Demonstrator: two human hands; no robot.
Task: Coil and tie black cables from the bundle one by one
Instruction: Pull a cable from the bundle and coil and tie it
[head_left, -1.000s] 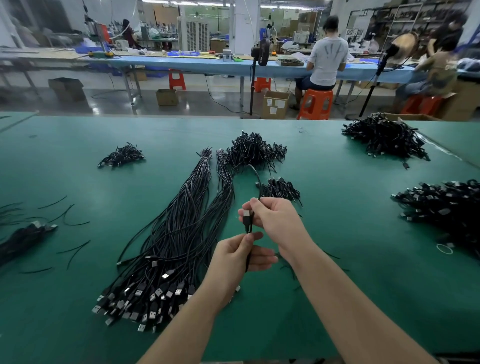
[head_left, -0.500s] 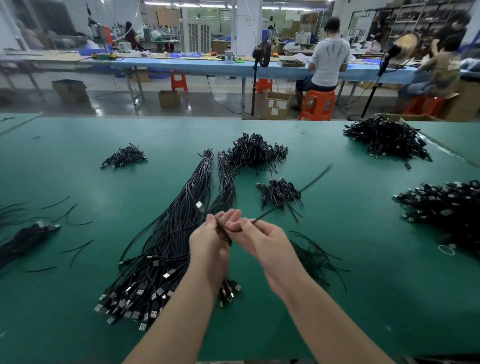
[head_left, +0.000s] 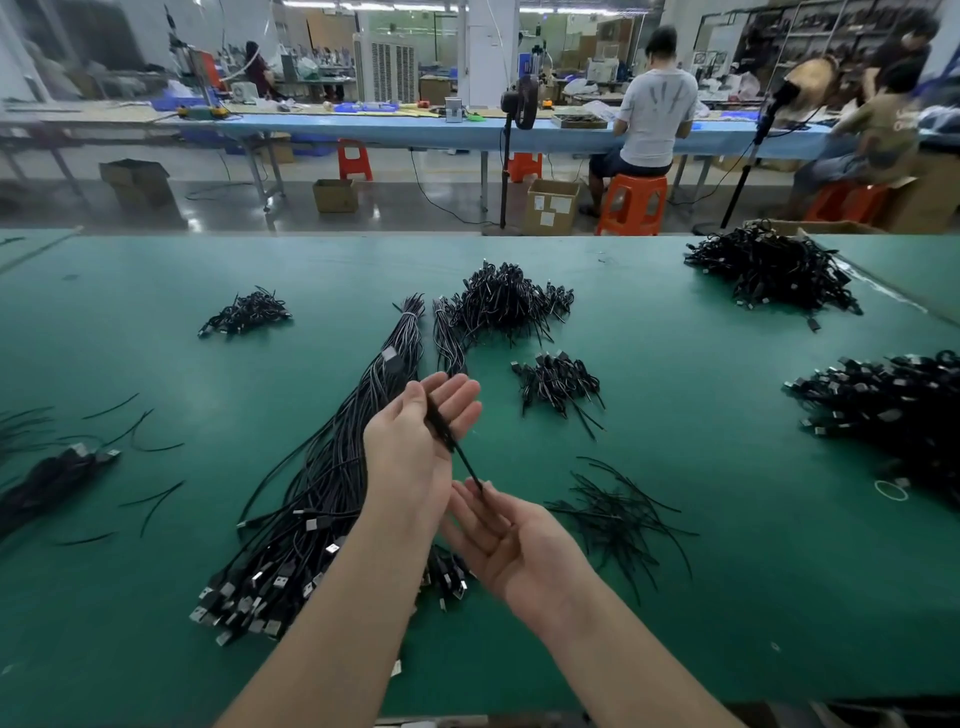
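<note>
Head view: a thin black cable (head_left: 451, 444) stretched between two hands above the green bench (head_left: 727, 597).
Light, limp and smooth, the cable probably slips easily and is best pinched near an end. It crosses the left hand (head_left: 415, 441), whose fingers (head_left: 457, 397) are relaxed, to the loosely released right hand (head_left: 511, 545); the bundle (head_left: 322, 483) lies below-left.

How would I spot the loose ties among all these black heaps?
Start at the long cable bundle running down the middle of the green table. Just right of it, beside the right hand, lies a flat scatter of thin ties. Unlike the other heaps, these strands are bare, with no plugs.
</note>
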